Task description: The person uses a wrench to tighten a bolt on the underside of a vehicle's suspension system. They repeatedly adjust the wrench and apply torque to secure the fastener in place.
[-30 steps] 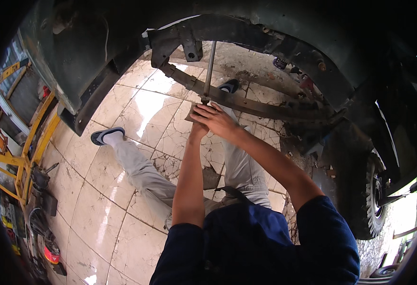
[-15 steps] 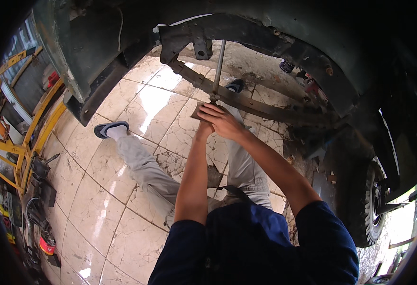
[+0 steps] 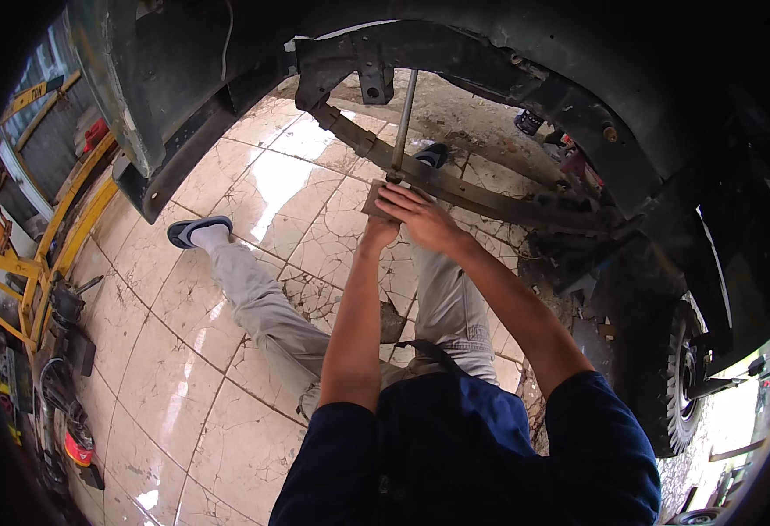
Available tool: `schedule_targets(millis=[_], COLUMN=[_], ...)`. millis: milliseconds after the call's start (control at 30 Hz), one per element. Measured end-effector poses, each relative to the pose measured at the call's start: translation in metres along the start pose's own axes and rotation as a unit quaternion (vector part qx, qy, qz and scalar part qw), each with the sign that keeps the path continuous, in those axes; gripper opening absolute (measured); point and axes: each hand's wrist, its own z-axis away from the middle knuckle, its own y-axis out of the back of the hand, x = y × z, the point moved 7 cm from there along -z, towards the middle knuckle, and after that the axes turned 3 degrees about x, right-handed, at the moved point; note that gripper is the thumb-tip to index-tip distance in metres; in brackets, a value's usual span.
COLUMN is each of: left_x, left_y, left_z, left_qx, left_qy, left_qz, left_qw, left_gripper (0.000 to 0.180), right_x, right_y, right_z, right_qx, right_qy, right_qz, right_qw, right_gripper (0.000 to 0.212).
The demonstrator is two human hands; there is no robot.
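Observation:
Both my hands are together at a flat brown plate (image 3: 372,200), just under a long curved leaf spring (image 3: 481,198). My left hand (image 3: 381,232) grips the plate from below, its fingers mostly hidden. Over the plate's right side lie the fingers of my right hand (image 3: 429,221), closed against it; the thumb does not show. A slim metal rod (image 3: 407,118) runs down to the spring right above my fingertips. Small parts at the rod's foot are too dark to make out.
A dark vehicle frame (image 3: 569,114) arches over the spring, with a panel (image 3: 104,96) hanging at left. A tyre (image 3: 685,381) stands at right. Yellow metal framework (image 3: 39,272) is at far left. My legs (image 3: 267,302) stretch over cracked floor tiles (image 3: 157,351).
My hands and the plate have shifted slightly right, bringing the plate closer beneath the spring. The plate now sits more upright in view. The view itself has moved a little.

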Motion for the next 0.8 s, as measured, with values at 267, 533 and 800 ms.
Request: schedule_targets(millis=[267,533,800], left_x=[0.01,0.011,0.002], left_y=[0.001,-0.015,-0.015], left_z=[0.005,0.008,0.008], left_qx=[-0.025,-0.085,-0.044], left_qy=[-0.007,0.133,0.174], left_qz=[0.011,0.157,0.155], left_qw=[1.0,0.975,0.971], left_gripper=[0.051,0.052,0.056], right_x=[-0.005,0.014,0.012], right_y=[0.0,0.005,0.003], right_z=[0.004,0.018,0.02], right_qx=[0.003,0.016,0.016], right_qy=[0.02,-0.066,-0.063], right_qz=[0.065,0.074,0.036], right_qw=[0.998,0.995,0.997], right_gripper=[0.059,0.061,0.056])
